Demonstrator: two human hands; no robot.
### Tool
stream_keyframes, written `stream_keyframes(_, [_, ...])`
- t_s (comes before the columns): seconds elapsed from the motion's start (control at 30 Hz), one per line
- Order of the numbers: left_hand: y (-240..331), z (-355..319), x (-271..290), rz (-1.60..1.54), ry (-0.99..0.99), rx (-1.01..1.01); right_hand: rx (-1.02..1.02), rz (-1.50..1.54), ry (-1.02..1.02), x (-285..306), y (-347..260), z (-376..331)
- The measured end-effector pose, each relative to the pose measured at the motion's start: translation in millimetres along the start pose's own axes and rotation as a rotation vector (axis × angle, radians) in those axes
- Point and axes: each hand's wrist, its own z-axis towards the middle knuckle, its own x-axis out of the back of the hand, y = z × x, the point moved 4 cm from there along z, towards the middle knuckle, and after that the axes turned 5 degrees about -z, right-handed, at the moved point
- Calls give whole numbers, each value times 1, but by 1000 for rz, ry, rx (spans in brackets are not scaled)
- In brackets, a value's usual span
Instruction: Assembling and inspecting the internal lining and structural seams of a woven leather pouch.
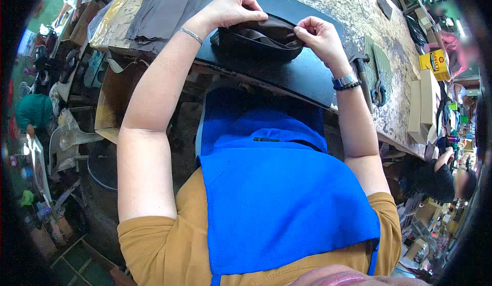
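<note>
A black pouch (256, 49) with a dark brown lining lies on a smooth black board (312, 78) at the table's near edge. Its mouth gapes upward between my hands. On the far left of the rim, my left hand (234, 9) pinches the edge between thumb and fingers. My right hand (319, 36) grips the rim at the right end the same way. The pouch's underside is hidden. Right of the board lie a hammer (363, 73) and scissors (379, 92), the scissors on a green mat (376, 55).
Dark flat sheets (161, 10) are stacked left of the board on the worn table (353, 1). At the right edge stand a pale cardboard box (424, 101) and a yellow box (434, 64). An open carton (108, 106) sits below left. Other people work on both sides.
</note>
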Motion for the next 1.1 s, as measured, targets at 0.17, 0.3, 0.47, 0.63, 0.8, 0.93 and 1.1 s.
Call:
stream_keyframes(0.17, [5,-6,0,28,8,-23,1,-16,-2,2,-10,-2])
stream_keyframes(0.3, [8,-6,0,25,44,-44,49,-78,-54,2,-7,5])
stream_keyframes(0.47, [5,-5,-1,-2,47,-37,93,-88,-47,-3,-12,7])
stream_keyframes(0.63, [4,-2,-6,-22,20,-68,59,-162,-114,-1,-6,11])
stream_keyframes(0.8, [6,-2,-6,-9,16,-46,123,-152,-85,-6,-19,7])
stream_keyframes(0.93, [12,-3,-7,-7,-43,-24,83,-170,-78,-6,-14,7])
stream_keyframes(1.1, [20,-8,-17,0,-147,-62,27,-113,-129,-13,-23,-20])
